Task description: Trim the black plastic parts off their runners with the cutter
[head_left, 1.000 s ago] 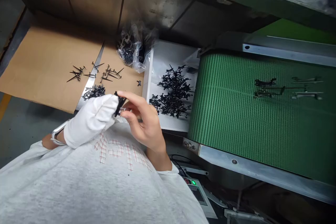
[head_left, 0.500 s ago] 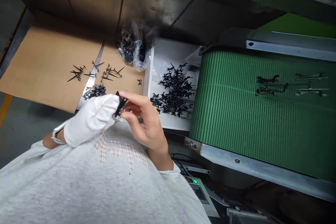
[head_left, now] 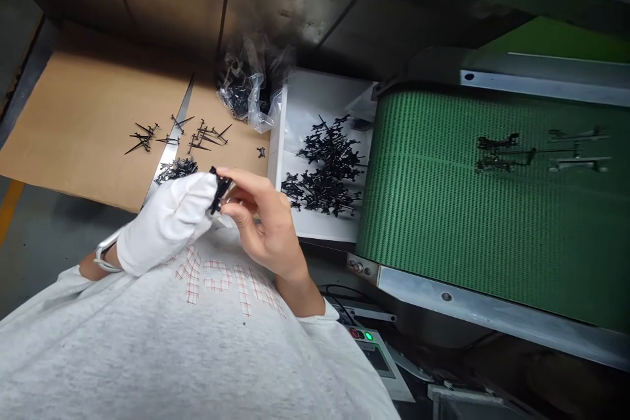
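Observation:
My left hand (head_left: 170, 218), in a white glove, is closed around a small black plastic part (head_left: 218, 189) held close to my chest. My bare right hand (head_left: 263, 220) pinches the same part from the right with thumb and fingers. Beyond my hands a white tray (head_left: 305, 102) holds a heap of black plastic parts (head_left: 325, 167). Left of it, a cardboard sheet (head_left: 79, 121) carries scattered thin black sprues (head_left: 189, 134) and a small pile of black bits (head_left: 176, 170).
A green ribbed conveyor belt (head_left: 443, 210) fills the right side and carries a few black moulded pieces (head_left: 502, 152). A crumpled clear plastic bag (head_left: 246, 88) with black parts lies behind the tray. A control panel with red and green buttons (head_left: 364, 336) sits below the belt.
Both hands with the black part have shifted slightly up and left. The pieces on the belt barely changed place in view.

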Demonstrator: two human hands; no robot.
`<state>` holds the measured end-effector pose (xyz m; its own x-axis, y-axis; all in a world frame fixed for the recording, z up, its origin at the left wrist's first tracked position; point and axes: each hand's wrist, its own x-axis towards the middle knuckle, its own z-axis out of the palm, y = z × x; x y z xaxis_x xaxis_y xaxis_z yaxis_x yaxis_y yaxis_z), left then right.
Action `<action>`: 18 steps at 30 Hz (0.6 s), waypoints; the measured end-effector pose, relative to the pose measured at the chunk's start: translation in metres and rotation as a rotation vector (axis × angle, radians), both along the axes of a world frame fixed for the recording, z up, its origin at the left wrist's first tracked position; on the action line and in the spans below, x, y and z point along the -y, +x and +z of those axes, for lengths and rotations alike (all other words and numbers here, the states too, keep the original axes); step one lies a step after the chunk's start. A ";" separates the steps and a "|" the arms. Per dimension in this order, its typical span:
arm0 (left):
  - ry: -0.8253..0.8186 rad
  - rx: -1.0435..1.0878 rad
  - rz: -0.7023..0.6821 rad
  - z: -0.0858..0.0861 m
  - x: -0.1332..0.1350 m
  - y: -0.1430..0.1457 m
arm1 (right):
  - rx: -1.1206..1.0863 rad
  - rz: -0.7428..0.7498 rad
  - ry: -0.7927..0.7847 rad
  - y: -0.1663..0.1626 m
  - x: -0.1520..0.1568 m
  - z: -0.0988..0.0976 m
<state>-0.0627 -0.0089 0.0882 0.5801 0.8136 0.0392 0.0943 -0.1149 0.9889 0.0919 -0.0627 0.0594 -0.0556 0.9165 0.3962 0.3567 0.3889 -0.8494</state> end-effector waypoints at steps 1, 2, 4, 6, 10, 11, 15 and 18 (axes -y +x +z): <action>-0.005 0.008 0.007 0.001 0.000 0.000 | 0.004 -0.005 0.009 0.000 -0.001 0.000; -0.017 0.015 0.014 0.002 0.000 0.000 | 0.008 -0.009 0.017 -0.001 -0.001 0.000; -0.048 0.007 0.037 0.004 0.000 -0.001 | 0.019 -0.011 0.027 -0.002 -0.002 0.000; -0.080 -0.038 0.048 0.004 0.000 -0.001 | 0.036 -0.021 0.032 -0.002 -0.002 0.000; -0.159 -0.071 0.031 0.002 0.001 -0.004 | 0.033 -0.013 -0.006 0.000 -0.001 -0.002; -0.172 -0.068 0.027 0.001 0.002 -0.005 | 0.010 0.006 -0.021 0.001 -0.001 -0.002; -0.211 -0.070 0.034 -0.001 0.004 -0.008 | -0.139 0.069 -0.070 0.004 -0.001 -0.003; -0.255 -0.066 0.040 0.000 0.005 -0.007 | -0.244 0.023 -0.120 0.000 -0.004 -0.002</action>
<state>-0.0695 -0.0136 0.0879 0.5415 0.8149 -0.2068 0.1585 0.1426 0.9770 0.0923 -0.0587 0.0572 0.0072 0.9573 0.2890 0.1281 0.2858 -0.9497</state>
